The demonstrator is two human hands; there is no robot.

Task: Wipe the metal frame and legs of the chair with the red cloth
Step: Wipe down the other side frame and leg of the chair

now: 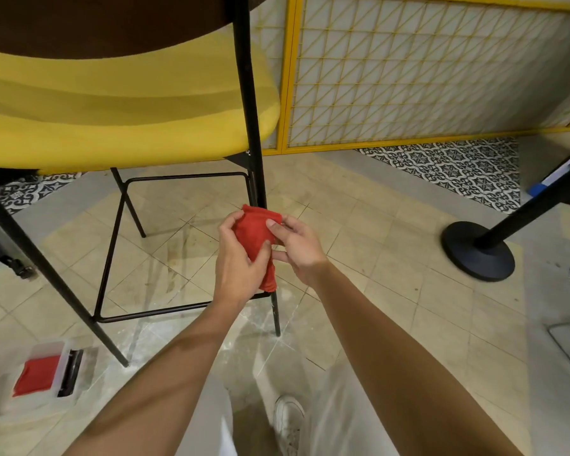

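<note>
1. Both hands hold the red cloth point(255, 235) at the black chair leg point(253, 126); I cannot tell if it wraps the leg.
2. The left hand point(239, 261) clasps the cloth, and the right hand point(298, 250) pinches its upper edge.
3. The leg runs nearly upright through the grip, so wiping should follow it.

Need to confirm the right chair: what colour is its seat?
Yellow seat, on a black metal frame; clearest in the head view.
</note>
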